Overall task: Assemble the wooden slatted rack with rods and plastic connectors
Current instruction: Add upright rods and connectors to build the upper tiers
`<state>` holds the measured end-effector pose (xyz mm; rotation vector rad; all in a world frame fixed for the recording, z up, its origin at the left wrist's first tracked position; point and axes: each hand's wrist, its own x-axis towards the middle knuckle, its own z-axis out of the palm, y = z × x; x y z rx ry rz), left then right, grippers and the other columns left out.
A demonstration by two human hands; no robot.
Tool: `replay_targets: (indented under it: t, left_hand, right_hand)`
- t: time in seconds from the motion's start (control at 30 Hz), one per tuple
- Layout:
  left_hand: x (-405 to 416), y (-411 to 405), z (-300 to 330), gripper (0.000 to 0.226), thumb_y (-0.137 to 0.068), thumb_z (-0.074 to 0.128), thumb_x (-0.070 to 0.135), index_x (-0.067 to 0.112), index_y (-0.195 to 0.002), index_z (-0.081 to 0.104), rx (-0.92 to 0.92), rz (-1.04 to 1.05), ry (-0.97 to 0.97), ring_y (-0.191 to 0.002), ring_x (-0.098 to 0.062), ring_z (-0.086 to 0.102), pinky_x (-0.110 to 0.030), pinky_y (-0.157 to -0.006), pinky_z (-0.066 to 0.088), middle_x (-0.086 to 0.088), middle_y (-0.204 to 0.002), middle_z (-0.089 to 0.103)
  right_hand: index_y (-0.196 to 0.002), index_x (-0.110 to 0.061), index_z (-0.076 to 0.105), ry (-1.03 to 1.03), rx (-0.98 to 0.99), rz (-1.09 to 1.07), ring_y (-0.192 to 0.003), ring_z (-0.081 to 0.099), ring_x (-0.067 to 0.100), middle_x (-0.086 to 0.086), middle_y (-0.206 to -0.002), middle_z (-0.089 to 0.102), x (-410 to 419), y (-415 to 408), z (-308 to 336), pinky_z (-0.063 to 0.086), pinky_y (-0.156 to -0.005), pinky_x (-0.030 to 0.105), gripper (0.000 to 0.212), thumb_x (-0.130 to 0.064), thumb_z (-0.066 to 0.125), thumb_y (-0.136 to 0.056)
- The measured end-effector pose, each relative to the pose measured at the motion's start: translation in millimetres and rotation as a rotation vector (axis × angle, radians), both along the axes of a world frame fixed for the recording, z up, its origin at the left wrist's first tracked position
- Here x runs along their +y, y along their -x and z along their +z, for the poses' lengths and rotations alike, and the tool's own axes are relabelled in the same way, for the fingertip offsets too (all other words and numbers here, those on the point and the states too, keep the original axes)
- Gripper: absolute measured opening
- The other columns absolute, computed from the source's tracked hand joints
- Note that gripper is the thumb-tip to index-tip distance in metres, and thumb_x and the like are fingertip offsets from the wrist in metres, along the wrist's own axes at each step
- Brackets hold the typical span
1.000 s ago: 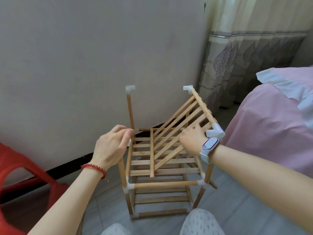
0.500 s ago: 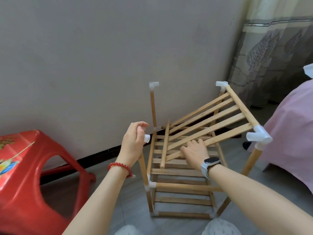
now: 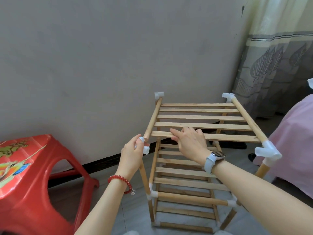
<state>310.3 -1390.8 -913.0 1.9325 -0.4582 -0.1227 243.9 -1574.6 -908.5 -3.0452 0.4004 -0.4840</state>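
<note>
My left hand (image 3: pixel 131 156) pinches the translucent white plastic corner connector (image 3: pixel 145 147) at the near-left top of the pale wooden slatted rack (image 3: pixel 191 167), thumb and fingers curled round it where the upright rod meets the top shelf's left side rod (image 3: pixel 153 119). My right hand (image 3: pixel 189 141) rests on the nearest flat slat (image 3: pixel 228 136) of that top shelf, fingers fairly straight and spread, pressing down on the wood rather than gripping it.

The rack stands on the grey tiled floor (image 3: pixel 118 180) just in front of the plain grey wall (image 3: pixel 110 56); its far edge sits close to the wall's dark skirting. To the rack's left there is open floor before the glossy red plastic stool (image 3: pixel 33 175), which stands well apart. To its right the near-right connector (image 3: pixel 268 150) sits just beside a pink bed cover (image 3: pixel 294 133), so that side is tight. Behind the rack's far-right corner hangs a grey leaf-patterned curtain (image 3: pixel 274 65).

The top shelf lies roughly level: five flat slats between two round side rods, white connectors at all four corners. Below it, lower slatted tiers show, joined by round rods and more white connectors. The wood is light, smooth and unpainted; the connectors look cloudy and slightly glossy.
</note>
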Motion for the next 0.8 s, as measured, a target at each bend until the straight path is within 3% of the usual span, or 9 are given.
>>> replay_targets:
  t: [0.13, 0.3, 0.53, 0.6, 0.67, 0.73, 0.8]
  left_hand:
    - [-6.5, 0.6, -1.3, 0.038, -0.101, 0.03, 0.027, 0.014, -0.131, 0.051, 0.029, 0.021, 0.066, -0.102, -0.016, 0.055, -0.03, -0.082, 0.043, 0.005, -0.094, 0.066]
    - [-18.3, 5.5, 0.9, 0.041, -0.102, 0.029, 0.026, 0.012, -0.139, 0.041, 0.052, 0.058, 0.136, -0.088, -0.007, 0.052, -0.018, -0.068, 0.039, 0.001, -0.098, 0.063]
    - [-27.9, 6.2, 1.2, 0.042, -0.103, 0.025, 0.027, 0.013, -0.142, 0.036, 0.111, 0.17, 0.211, -0.1, -0.012, 0.051, -0.026, -0.085, 0.038, -0.003, -0.106, 0.06]
    - [-25.1, 4.3, 2.4, 0.039, -0.103, 0.026, 0.026, 0.015, -0.137, 0.041, 0.107, 0.107, 0.213, -0.096, -0.014, 0.054, -0.029, -0.082, 0.045, -0.003, -0.099, 0.061]
    - [-19.6, 3.7, 1.5, 0.035, -0.103, 0.028, 0.026, 0.022, -0.135, 0.042, 0.132, -0.047, 0.225, -0.101, -0.016, 0.056, -0.034, -0.086, 0.05, -0.001, -0.105, 0.06]
    - [-12.3, 5.7, -3.2, 0.03, -0.103, 0.031, 0.026, 0.035, -0.128, 0.044, 0.172, -0.23, 0.216, -0.108, -0.01, 0.052, -0.038, -0.092, 0.051, 0.007, -0.118, 0.052]
    - [-6.7, 8.2, -8.1, 0.027, -0.101, 0.035, 0.032, 0.045, -0.12, 0.048, 0.103, -0.319, 0.134, -0.111, -0.006, 0.048, -0.037, -0.098, 0.046, 0.01, -0.118, 0.047]
  right_hand:
    - [-0.134, -0.032, 0.044, -0.022, 0.004, 0.01, -0.098, 0.049, 0.021, 0.003, -0.104, 0.055, 0.5, -0.2, 5.6, 0.031, -0.079, 0.034, 0.035, -0.037, 0.029, -0.102]
    - [-0.129, -0.031, 0.049, -0.039, -0.007, -0.004, -0.1, 0.051, 0.02, 0.002, -0.105, 0.057, 0.3, -3.8, 2.0, 0.034, -0.083, 0.035, 0.036, -0.04, 0.029, -0.101]
    - [-0.126, -0.029, 0.05, -0.019, -0.076, 0.026, -0.1, 0.051, 0.018, 0.0, -0.106, 0.057, 9.9, -3.2, -2.8, 0.034, -0.085, 0.034, 0.034, -0.039, 0.029, -0.101]
    - [-0.127, -0.029, 0.05, -0.014, -0.087, 0.045, -0.099, 0.05, 0.017, -0.001, -0.104, 0.057, 4.6, -0.2, -2.6, 0.033, -0.084, 0.033, 0.034, -0.038, 0.03, -0.101]
    - [-0.127, -0.031, 0.05, -0.003, -0.087, 0.065, -0.097, 0.05, 0.016, -0.003, -0.102, 0.057, -3.1, 5.0, -2.4, 0.032, -0.084, 0.032, 0.033, -0.038, 0.031, -0.1]
    - [-0.124, -0.032, 0.055, -0.035, -0.112, 0.106, -0.095, 0.051, 0.016, -0.004, -0.097, 0.057, -10.2, 13.3, -2.6, 0.029, -0.083, 0.032, 0.032, -0.038, 0.036, -0.099]
    - [-0.118, -0.031, 0.062, -0.119, -0.151, 0.14, -0.087, 0.052, 0.013, -0.005, -0.091, 0.059, -19.4, 23.8, 0.3, 0.03, -0.085, 0.032, 0.036, -0.042, 0.036, -0.096]
